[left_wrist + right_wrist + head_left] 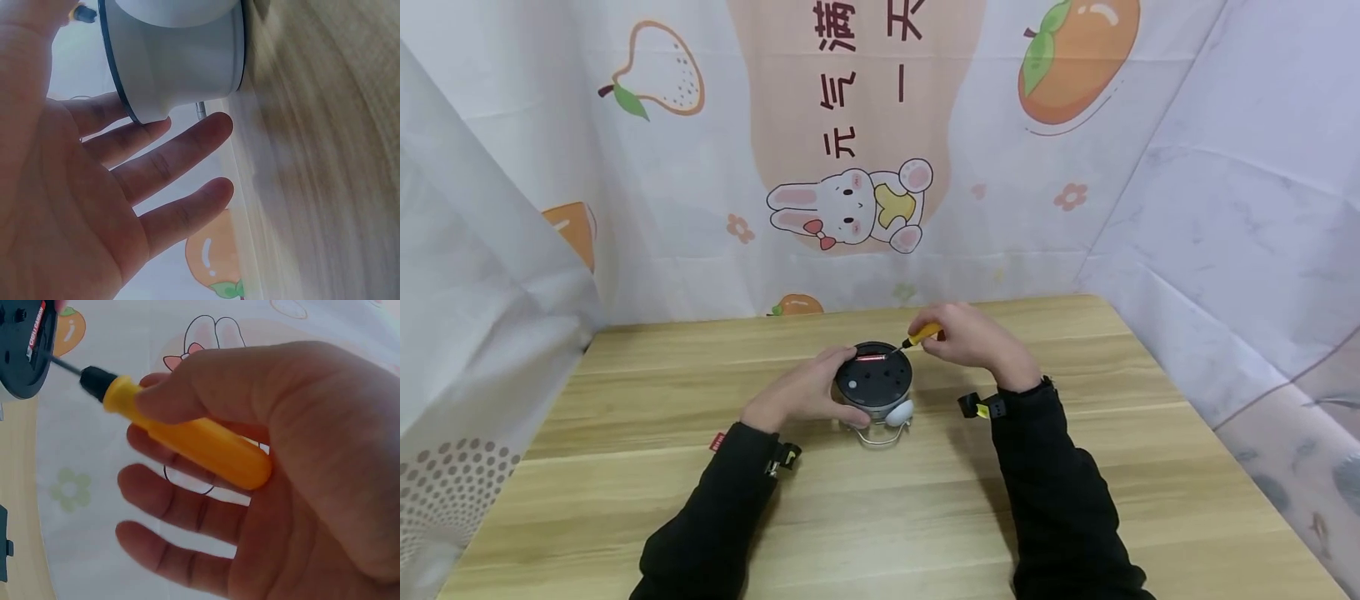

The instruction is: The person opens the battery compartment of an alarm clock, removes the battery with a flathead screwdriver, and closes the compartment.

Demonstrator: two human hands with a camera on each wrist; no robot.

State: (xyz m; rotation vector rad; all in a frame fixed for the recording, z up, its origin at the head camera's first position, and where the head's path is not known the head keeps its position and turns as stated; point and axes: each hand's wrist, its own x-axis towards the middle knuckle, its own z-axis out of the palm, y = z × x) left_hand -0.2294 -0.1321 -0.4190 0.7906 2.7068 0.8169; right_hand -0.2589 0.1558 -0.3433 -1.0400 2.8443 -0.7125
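Observation:
An alarm clock (pixel 874 385) with a black back lies face down on the table, a white bell (pixel 900 413) and wire handle toward me. My left hand (pixel 807 388) holds it from the left, thumb by the near side and fingers at the far rim. In the left wrist view some fingertips touch the clock's pale side (pixel 178 62); others stretch past it. A red battery (pixel 36 326) sits in the slot of the back. My right hand (pixel 972 337) pinches a yellow-handled screwdriver (pixel 200 447) between thumb and fingers. Its shaft slants to the slot's right end; I cannot tell whether the tip touches.
The wooden table (pixel 880 517) runs to a printed curtain (pixel 685 192) at the back. A dark flat piece with a small tab (pixel 3 544) lies on the table in the right wrist view. A small red tag (pixel 717 442) shows beside my left sleeve.

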